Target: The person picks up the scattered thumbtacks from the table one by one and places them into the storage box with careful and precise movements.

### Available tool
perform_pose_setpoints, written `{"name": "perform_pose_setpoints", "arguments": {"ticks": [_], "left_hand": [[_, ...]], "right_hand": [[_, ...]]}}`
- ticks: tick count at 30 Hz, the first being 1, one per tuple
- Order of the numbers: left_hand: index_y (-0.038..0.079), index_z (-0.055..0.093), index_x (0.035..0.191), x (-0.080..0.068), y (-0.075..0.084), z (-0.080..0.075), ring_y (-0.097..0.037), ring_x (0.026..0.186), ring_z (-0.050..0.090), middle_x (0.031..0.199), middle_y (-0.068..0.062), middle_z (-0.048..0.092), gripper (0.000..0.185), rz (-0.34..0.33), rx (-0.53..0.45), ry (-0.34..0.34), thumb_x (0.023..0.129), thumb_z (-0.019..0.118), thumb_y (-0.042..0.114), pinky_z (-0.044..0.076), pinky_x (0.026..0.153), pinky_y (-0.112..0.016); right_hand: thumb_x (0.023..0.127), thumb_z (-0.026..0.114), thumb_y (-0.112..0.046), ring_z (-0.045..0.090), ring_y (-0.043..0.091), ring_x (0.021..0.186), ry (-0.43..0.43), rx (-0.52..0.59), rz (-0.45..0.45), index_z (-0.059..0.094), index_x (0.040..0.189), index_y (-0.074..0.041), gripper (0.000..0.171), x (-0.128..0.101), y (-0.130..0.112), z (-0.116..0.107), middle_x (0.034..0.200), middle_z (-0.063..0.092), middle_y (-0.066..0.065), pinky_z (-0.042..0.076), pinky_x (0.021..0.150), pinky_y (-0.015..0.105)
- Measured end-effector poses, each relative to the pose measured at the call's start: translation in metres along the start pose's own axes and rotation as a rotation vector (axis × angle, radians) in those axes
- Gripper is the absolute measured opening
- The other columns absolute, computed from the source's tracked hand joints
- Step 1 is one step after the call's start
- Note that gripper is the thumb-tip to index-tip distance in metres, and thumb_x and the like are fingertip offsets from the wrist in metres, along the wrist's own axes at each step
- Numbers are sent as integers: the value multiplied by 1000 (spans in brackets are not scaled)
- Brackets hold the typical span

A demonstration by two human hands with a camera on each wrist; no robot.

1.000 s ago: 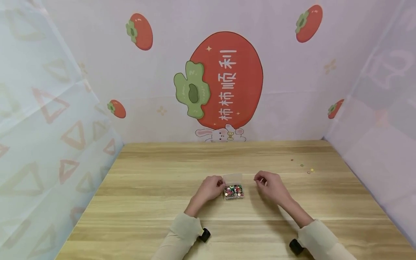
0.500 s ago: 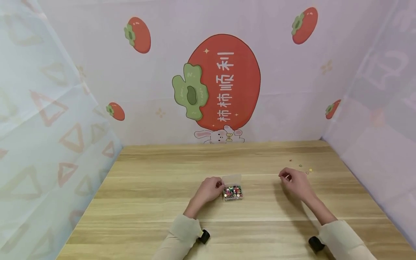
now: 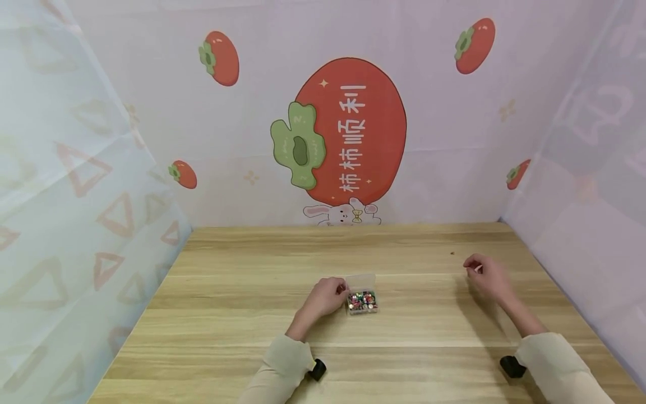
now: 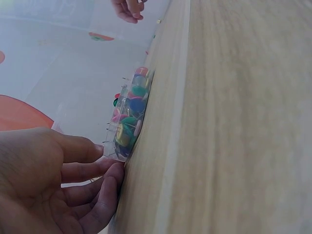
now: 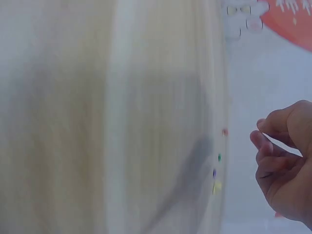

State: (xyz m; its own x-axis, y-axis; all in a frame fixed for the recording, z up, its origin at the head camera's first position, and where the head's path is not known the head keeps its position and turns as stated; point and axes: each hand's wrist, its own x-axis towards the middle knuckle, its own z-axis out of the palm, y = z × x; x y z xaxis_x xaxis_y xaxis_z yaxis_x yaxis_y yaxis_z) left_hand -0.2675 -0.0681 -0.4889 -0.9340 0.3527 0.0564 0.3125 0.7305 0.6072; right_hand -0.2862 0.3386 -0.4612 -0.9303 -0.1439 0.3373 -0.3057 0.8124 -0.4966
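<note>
A small clear plastic box full of coloured pushpins sits mid-table, its lid tipped open at the back. My left hand rests beside it, curled fingertips holding the box's left end. My right hand hovers far to the right, above several loose pins lying on the wood. Its fingers are loosely bent with a gap to the thumb, and nothing shows between them. One red pin lies apart, left of that hand.
The wooden table is walled by printed sheets: a persimmon backdrop behind, a pale triangle-patterned sheet on the left, a lilac sheet close on the right. Black wrist cameras sit at both cuffs.
My right hand has travelled from beside the box rightward and away, and is now over the loose pins. The left hand and the box have stayed put.
</note>
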Motion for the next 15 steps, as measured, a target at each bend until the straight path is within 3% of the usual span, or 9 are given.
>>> {"name": "perform_pose_setpoints", "arguments": {"ticks": [9,15], "left_hand": [[12,70,88,-3,1,0,-9,66,52,80,-1,68,13,-11,-8,-9,97,63,18,44,63,-26],[12,69,88,-1,1,-1,-9,65,51,80,-1,67,13,-6,-4,-5,97,63,18,44,62,-25]], "right_hand": [[82,53,12,62,44,83,-100,-66,39,63,100,13,21,8,37,-25,95,64,33,52,73,55],[81,56,6,64,41,82,-176,-95,77,65,100,9,20,11,49,-26,95,65,31,52,73,52]]}}
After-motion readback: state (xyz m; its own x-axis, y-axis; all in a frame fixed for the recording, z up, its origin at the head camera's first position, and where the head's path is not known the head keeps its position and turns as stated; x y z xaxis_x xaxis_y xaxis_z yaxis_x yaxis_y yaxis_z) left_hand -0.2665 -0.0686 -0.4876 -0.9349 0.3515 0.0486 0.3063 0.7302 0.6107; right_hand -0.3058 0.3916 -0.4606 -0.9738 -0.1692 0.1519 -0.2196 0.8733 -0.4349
